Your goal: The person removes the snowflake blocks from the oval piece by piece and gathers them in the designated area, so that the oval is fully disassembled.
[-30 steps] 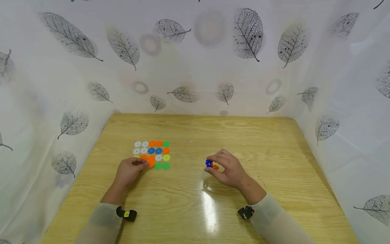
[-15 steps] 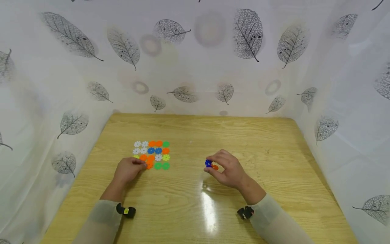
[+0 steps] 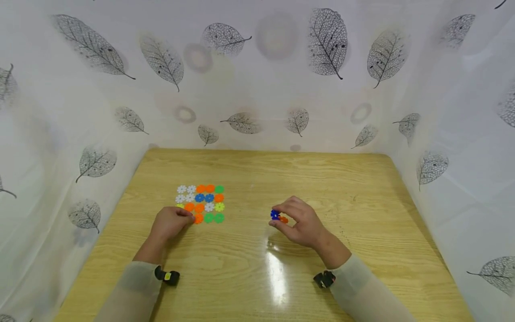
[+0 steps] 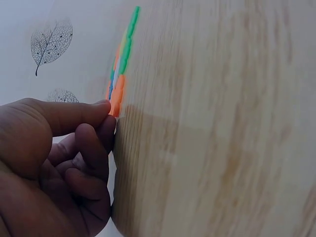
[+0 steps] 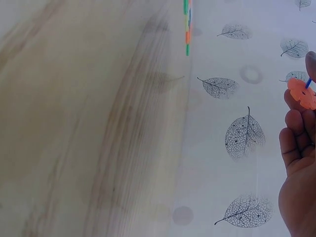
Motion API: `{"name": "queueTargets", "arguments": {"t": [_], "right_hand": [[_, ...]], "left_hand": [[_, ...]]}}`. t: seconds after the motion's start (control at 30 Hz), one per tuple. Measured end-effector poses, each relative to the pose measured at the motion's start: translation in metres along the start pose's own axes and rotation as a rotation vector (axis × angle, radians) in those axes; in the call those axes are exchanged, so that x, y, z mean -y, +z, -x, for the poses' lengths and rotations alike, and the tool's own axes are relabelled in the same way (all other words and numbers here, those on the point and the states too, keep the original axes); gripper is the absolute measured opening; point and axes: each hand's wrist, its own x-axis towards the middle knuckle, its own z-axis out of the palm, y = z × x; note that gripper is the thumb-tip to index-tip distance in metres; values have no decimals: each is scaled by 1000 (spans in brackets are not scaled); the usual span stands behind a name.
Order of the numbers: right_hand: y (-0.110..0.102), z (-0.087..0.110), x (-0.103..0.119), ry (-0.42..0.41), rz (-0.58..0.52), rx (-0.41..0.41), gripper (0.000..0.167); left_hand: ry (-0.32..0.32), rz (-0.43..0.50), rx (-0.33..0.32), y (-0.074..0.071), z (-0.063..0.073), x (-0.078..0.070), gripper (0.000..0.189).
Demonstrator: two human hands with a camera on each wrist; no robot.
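Observation:
My left hand pinches the left edge of an orange snowflake disc, which lies flat on the table in the nearest row. In the left wrist view, thumb and forefinger meet at the near end of that row's edge. To the right, my right hand holds a blue snowflake disc between thumb and forefinger, above the table. An orange snowflake disc is against the blue one, seen only edge-on in the right wrist view. Flat rows of white, orange, blue, green and yellow discs lie beyond my left fingers, which partly cover a yellow one.
The wooden table carries the discs on its left half. A white curtain printed with leaves hangs behind it and at both sides. Black straps with small devices sit on both wrists.
The orange disc in my left hand has gone from tilted up, overlapping the row behind, to flat in the nearest row. My right hand and its discs have stayed nearly still.

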Motion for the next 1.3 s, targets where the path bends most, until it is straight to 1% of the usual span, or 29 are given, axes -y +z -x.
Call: {"name": "queueTargets", "arguments": {"t": [0.17,0.23,0.3,0.43,0.57,0.67,0.8,0.93,1.03,1.13,1.3], "right_hand": [[0,0,1,22,13,23,35],[0,1,1,22,11,25,35],[0,1,0,21,8,24,35],[0,2,0,14,7,16,35],[1,2,0,5,0,6,35],[2,2,0,0,-10,3,35],[3,1,1,-8,-14,-3,35],[4,0,1,-13,-11,-7,36],[4,0,1,-15,-7,-3,36],[5,-1,2,-16,-7,4,38],[5,-3,3,-21,-13,9,41]], "left_hand": [[0,9,6,1,1,-1,32],[-6,17,-5,2,1,-2,30],[6,28,-19,4,2,-3,29],[85,102,-41,9,2,-9,24],[182,225,-24,18,4,-19,20],[235,274,-11,24,7,-28,19],[298,307,17,34,10,-43,18],[348,345,82,45,14,-60,17],[385,346,142,53,17,-76,17],[421,342,181,60,20,-93,18],[462,370,235,70,23,-113,27]]}}
